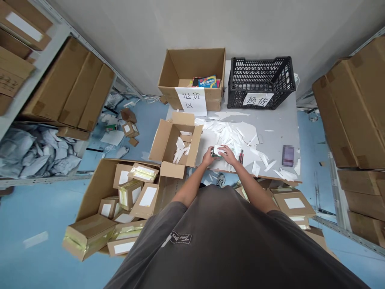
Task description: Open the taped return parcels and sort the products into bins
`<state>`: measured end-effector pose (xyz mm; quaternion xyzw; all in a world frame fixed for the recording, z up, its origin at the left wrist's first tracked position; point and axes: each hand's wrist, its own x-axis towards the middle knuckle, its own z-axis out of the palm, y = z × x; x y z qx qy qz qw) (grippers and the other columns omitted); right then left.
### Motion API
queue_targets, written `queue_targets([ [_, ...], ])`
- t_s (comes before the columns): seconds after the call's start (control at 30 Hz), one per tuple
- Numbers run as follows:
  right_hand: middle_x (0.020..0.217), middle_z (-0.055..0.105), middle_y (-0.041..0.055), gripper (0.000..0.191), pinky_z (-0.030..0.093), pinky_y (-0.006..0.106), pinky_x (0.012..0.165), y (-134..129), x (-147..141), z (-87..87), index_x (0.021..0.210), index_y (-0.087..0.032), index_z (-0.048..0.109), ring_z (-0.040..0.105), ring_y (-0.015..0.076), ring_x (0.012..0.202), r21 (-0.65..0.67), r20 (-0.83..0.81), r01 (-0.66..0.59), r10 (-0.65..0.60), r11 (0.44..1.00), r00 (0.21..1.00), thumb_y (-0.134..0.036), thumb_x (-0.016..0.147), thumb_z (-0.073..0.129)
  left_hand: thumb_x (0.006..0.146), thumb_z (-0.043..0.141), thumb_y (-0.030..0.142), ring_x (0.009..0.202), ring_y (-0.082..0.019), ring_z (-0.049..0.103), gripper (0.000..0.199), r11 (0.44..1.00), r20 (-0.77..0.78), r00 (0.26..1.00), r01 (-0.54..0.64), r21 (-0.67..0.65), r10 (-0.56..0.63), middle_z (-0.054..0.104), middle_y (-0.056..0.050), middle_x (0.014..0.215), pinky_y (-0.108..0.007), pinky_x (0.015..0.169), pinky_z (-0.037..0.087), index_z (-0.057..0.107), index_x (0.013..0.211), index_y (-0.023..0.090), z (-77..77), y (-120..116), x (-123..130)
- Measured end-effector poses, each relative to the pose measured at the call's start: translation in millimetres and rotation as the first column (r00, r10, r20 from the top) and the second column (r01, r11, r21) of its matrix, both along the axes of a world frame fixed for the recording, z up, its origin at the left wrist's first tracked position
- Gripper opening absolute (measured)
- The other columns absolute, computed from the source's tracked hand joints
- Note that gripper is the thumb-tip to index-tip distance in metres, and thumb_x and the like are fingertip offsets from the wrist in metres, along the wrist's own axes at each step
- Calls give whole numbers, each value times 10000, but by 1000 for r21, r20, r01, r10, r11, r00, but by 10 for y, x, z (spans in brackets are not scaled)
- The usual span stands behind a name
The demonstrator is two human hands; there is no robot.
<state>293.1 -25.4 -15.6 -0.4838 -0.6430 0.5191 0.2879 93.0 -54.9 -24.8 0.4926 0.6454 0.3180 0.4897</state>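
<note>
Between my two hands, close to the table's front edge, is a small box-like thing [217, 151] with a white top and dark greenish sides; its kind is too small to make out. My left hand [208, 155] is closed on its left side. My right hand [227, 154] grips it from the right, fingers over the white top. Just right of that hand lies a slim red and black tool [241, 156]. Torn white paper scraps [225, 131] are heaped behind my hands. On my left stands an open carton [195, 146] with paper scraps inside.
At the back are a large carton [168, 96] holding colourful books [207, 81] and a black crate [234, 98], both with paper signs. A blurred purple rectangle [288, 155] lies at the right. Taped parcels [90, 230] fill a big box at lower left. Loaded shelves flank both sides.
</note>
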Motion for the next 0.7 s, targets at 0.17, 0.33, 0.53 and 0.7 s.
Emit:
queue_targets([
  [0.17,1566,571,149,672,424,538,1272,-29,7,-6,1365,-291,793,516,383,1511,61,50,-47,44,997,998,-735,861,811,711,900,123,1259,-306,719,814,1000,-2,1000,-1,8,1,689,-157,1479,-473,1134,548,582,1453,224,-26,-54,-6],
  [0.33,1561,588,134,599,446,526,1256,-3,92,45,1399,-316,781,553,365,1486,69,76,-127,122,989,990,-654,906,811,737,883,115,1279,-302,712,797,1000,-20,1000,8,-27,-8,692,-150,1487,-460,1134,546,564,1458,227,-5,-89,19],
  [0.53,1537,599,123,565,403,533,1290,-87,52,124,1342,-313,807,546,374,1494,46,94,-61,56,997,994,-565,842,891,742,873,98,1290,-302,712,810,999,-14,999,33,-39,-34,672,-154,1523,-455,1121,552,552,1474,228,102,-105,20],
  [0.7,1587,568,141,647,326,573,1334,-197,62,276,1286,-306,838,474,417,1562,-9,118,-49,49,999,992,-566,714,992,723,907,110,1282,-315,719,819,997,47,997,65,-29,-63,708,-155,1457,-461,1114,555,568,1459,228,219,-116,-16],
])
